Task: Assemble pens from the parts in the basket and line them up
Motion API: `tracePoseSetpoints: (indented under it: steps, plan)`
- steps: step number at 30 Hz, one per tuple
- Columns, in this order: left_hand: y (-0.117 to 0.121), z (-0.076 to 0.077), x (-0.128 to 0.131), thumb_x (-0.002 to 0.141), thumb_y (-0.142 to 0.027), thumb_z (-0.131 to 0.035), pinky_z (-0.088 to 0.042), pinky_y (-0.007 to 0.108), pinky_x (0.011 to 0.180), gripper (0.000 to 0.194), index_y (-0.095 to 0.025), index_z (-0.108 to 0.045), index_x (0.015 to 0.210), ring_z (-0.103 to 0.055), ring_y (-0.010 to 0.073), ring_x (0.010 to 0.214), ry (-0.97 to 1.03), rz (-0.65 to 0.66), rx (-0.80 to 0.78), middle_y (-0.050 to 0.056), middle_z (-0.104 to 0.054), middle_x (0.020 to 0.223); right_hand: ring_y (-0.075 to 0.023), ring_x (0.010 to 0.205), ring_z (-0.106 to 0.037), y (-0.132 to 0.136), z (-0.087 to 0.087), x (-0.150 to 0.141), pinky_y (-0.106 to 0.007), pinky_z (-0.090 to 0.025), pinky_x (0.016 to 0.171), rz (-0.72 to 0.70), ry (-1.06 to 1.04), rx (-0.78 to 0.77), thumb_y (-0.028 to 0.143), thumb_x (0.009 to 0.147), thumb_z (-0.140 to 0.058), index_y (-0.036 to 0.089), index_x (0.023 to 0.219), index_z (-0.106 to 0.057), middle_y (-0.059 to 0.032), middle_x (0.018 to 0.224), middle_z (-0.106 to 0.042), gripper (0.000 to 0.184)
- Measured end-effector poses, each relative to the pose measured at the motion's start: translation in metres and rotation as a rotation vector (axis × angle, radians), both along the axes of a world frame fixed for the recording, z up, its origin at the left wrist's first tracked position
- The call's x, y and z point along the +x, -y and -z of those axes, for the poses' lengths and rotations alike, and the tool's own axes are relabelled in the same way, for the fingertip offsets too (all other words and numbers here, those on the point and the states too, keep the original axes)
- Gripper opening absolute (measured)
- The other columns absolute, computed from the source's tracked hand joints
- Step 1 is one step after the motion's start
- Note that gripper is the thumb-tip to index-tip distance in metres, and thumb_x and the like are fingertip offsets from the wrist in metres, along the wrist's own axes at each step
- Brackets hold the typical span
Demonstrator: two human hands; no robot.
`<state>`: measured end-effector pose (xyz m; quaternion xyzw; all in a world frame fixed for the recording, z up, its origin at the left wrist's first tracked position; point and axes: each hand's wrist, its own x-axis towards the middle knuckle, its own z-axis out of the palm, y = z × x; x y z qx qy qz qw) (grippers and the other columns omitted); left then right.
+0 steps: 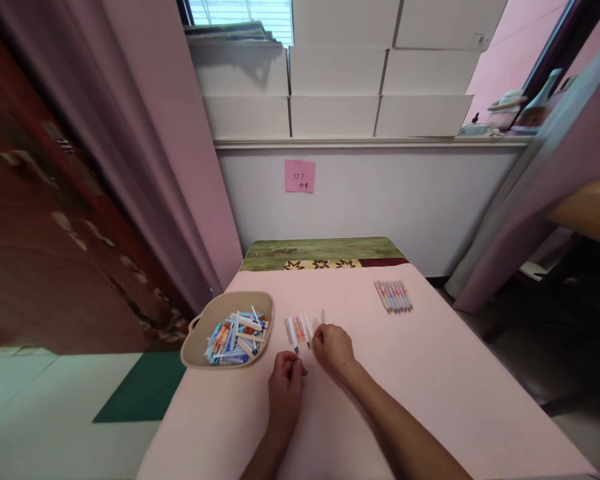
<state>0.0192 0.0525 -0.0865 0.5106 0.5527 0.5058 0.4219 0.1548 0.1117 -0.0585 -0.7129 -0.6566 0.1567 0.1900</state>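
A few slim pens, white and clear with orange-pink markings, lie side by side on the pink tabletop in front of my hands. My left hand is closed in a pinch just below their dark tips; whether anything is between its fingers is too small to make out. My right hand is closed beside the right end of this row. Past its fingertips sticks out the pale end of a pen, the rest of it hidden by the hand.
Left of the hands stands a beige basket with many loose pens inside. A neat row of pens lies at the right. A pink note is stuck on the wall, beneath stacked white boxes. The patterned table edge meets the wall.
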Motion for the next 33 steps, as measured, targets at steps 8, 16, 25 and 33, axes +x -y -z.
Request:
tracePoseSetpoints:
  steps: [8, 16, 25, 33]
  plan:
    - [0.001, 0.001, -0.002, 0.082, -0.041, -0.053, -0.040, 0.023, 0.051, 0.021, -0.021, -0.049, 0.083, -0.051, 0.0125, 0.051, 0.023, 0.012, 0.008, -0.003, -0.058, 0.062, -0.0228, 0.083, -0.067, -0.016, -0.012, -0.008, -0.028, -0.042, 0.069, 0.000, 0.105, -0.033, 0.016, 0.080, -0.052, 0.015, 0.090, -0.071, -0.0142, 0.087, -0.072, 0.021]
    - [0.001, -0.001, -0.003, 0.081, -0.042, -0.054, -0.039, 0.023, 0.050, 0.021, -0.021, -0.050, 0.083, -0.050, 0.0127, 0.050, 0.022, 0.005, 0.014, -0.003, -0.059, 0.062, -0.0156, 0.080, -0.066, -0.017, -0.017, -0.014, -0.021, -0.042, 0.068, -0.054, 0.082, -0.047, 0.023, 0.083, -0.053, 0.020, 0.087, -0.072, -0.0070, 0.087, -0.074, 0.019]
    - [0.002, -0.003, -0.004, 0.082, -0.039, -0.053, -0.040, 0.025, 0.057, 0.018, -0.021, -0.051, 0.081, -0.054, 0.0156, 0.057, 0.002, 0.008, 0.038, -0.002, -0.058, 0.061, -0.0269, 0.094, -0.067, -0.032, -0.017, -0.051, -0.031, -0.050, 0.077, -0.090, 0.189, -0.101, 0.019, 0.083, -0.056, 0.009, 0.099, -0.071, -0.0208, 0.096, -0.071, 0.024]
    - [0.001, 0.001, -0.005, 0.085, -0.035, -0.051, -0.039, 0.024, 0.053, 0.014, -0.022, -0.049, 0.080, -0.049, 0.0132, 0.054, 0.031, 0.026, 0.051, -0.004, -0.056, 0.060, -0.0273, 0.090, -0.068, -0.047, -0.024, -0.054, -0.029, -0.050, 0.073, -0.058, 0.119, -0.128, 0.017, 0.069, -0.066, 0.009, 0.089, -0.073, -0.0197, 0.093, -0.072, 0.023]
